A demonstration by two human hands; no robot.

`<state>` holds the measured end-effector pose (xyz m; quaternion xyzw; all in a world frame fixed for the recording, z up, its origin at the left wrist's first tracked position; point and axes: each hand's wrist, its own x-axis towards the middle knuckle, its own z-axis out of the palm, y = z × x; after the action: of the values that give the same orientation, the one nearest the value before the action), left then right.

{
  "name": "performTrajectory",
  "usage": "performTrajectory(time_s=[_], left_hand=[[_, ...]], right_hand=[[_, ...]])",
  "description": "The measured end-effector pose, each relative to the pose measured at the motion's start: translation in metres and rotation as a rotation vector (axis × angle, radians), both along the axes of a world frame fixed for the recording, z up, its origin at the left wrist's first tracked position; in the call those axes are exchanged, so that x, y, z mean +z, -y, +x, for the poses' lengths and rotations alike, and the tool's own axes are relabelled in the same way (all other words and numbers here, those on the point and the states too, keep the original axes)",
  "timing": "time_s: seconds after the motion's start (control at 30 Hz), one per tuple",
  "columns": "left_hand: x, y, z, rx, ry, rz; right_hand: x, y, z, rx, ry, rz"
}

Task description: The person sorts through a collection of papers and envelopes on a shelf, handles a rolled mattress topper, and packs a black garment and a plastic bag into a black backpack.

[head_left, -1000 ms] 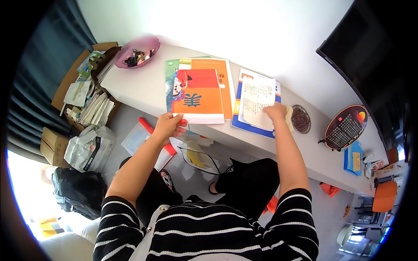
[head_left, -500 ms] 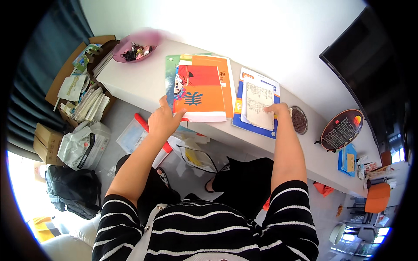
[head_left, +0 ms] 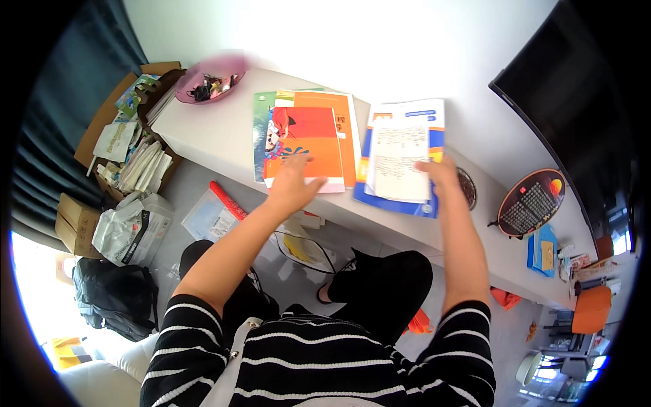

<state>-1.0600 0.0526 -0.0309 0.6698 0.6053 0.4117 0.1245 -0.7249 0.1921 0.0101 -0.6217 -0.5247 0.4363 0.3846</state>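
Left hand (head_left: 294,187) is open, fingers spread over the orange book (head_left: 319,139); contact cannot be confirmed. Right hand (head_left: 442,176) grips the right edge of the blue book (head_left: 392,204), thumb toward the written sheets (head_left: 399,152) on top. The orange book lies left of it, on other books, on the table (head_left: 217,132). Pink bowl (head_left: 235,70) stands at the table's left end.

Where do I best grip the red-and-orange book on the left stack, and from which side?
Probably by its pale near edge, coming from the near side, thumb on the cover, fingers beneath. The red-and-orange book lies flat, with other books showing past its left, right and far edges. The left hand is open over its lower cover.
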Motion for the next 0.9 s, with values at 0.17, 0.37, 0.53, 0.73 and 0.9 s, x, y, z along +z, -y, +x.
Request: performTrajectory(time_s=[0.17, 0.37, 0.53, 0.73, 0.9], left_hand=[[0.005, 0.0, -0.072, 0.312, 0.185, -0.175], [0.013, -0.011, -0.074, 0.222, 1.1, -0.411], [0.016, -0.013, -0.085, 0.176, 1.464, -0.413], [0.018, -0.019, -0.089, 0.038, 1.341, -0.573], [0.015, -0.033, -0.07, 0.089, 1.26, -0.514]], right_hand=[[0.129, 0.051, -0.051, 0.187, -0.115, 0.094], [0.156, 0.043, -0.137, 0.41, -0.536, 0.089], [0.051, 0.001, -0.191, 0.393, -0.53, -0.241], [-0.037, 0.006, -0.209, 0.264, 0.273, -0.09], [-0.042, 0.004, -0.209, 0.233, 0.263, -0.105]])
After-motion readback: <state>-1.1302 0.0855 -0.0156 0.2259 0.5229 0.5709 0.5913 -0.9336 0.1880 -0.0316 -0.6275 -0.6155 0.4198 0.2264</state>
